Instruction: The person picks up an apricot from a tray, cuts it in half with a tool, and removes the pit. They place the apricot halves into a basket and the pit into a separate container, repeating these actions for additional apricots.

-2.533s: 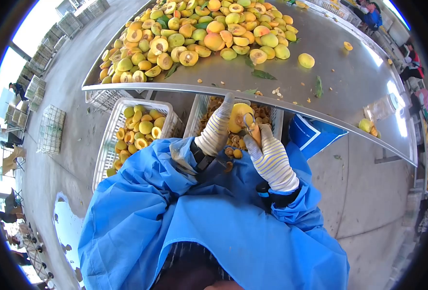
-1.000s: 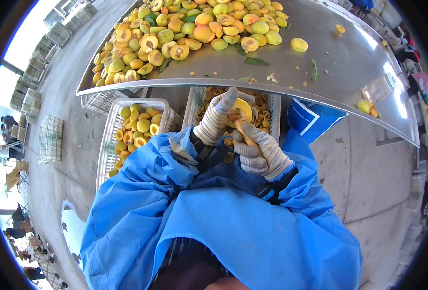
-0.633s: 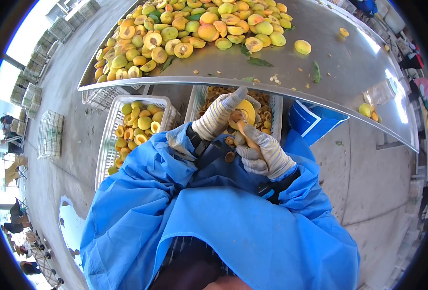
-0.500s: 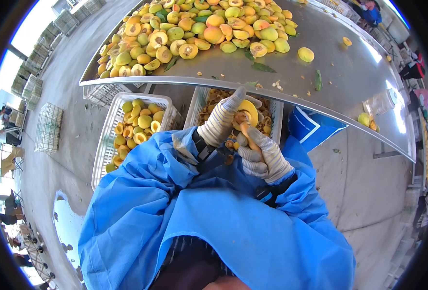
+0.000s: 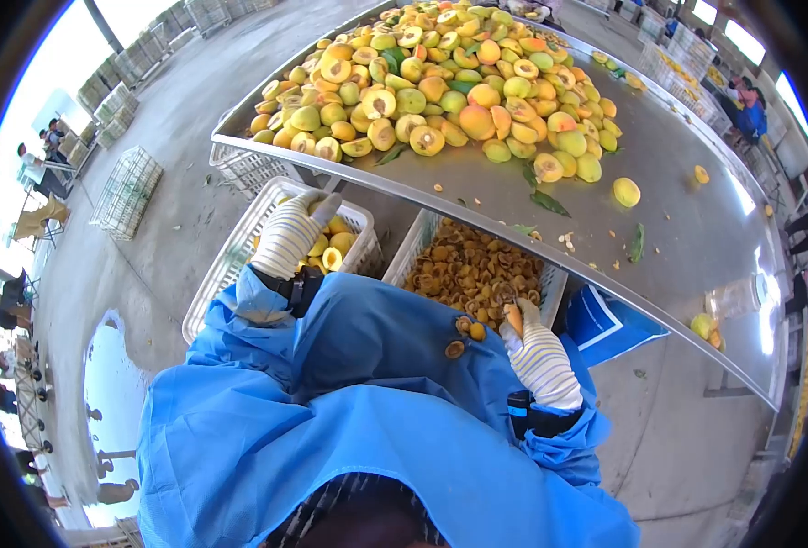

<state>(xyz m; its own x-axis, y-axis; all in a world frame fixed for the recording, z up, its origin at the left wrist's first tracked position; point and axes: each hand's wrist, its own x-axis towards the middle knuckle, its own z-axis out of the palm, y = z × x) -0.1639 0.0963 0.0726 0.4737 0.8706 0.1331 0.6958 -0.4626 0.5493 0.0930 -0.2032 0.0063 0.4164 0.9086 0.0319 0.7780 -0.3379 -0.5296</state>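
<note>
My left hand (image 5: 290, 233), in a striped glove, is over the white basket (image 5: 205, 288) of fruit halves (image 5: 341, 242). Its fingers are apart, with nothing visibly gripped. My right hand (image 5: 543, 361), gloved too, is closed round a small tool with an orange-brown handle (image 5: 513, 318), beside the crate (image 5: 410, 248) of brown pits and scraps (image 5: 477, 269). Some scraps (image 5: 456, 349) lie on the blue apron near that hand. A large heap of yellow and orange fruit (image 5: 459, 96) rests on the metal table (image 5: 596, 215).
The table's raised front edge (image 5: 395, 196) runs above both containers. To the right of the crate is a blue container (image 5: 605, 324). A single fruit (image 5: 626, 191), leaves and a clear jar (image 5: 734, 300) are on the table. Wire crates (image 5: 128, 192) and people (image 5: 751, 117) are farther off.
My left hand has moved left from the centre to the basket, away from the yellow fruit half. My right hand has moved right and down with the tool. The camera view has shifted.
</note>
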